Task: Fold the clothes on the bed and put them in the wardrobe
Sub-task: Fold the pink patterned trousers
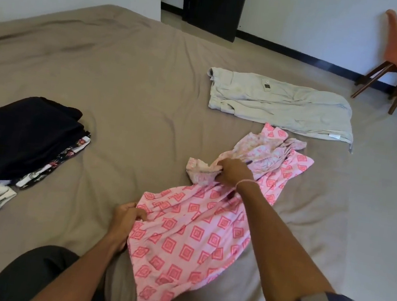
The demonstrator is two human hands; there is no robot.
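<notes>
At the frame's centre, the left hand (pixel 128 214) and right hand (pixel 234 172) each had fingers curled, gripping the pink dress (pixel 193 234) on the bed (pixel 137 90).

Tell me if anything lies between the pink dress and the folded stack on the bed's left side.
Nothing visible does: only bare bed sheet lies between the pink dress and the folded stack. The left hand grips the dress's edge, the right hand its bunched upper end. The wardrobe is out of view.
</notes>
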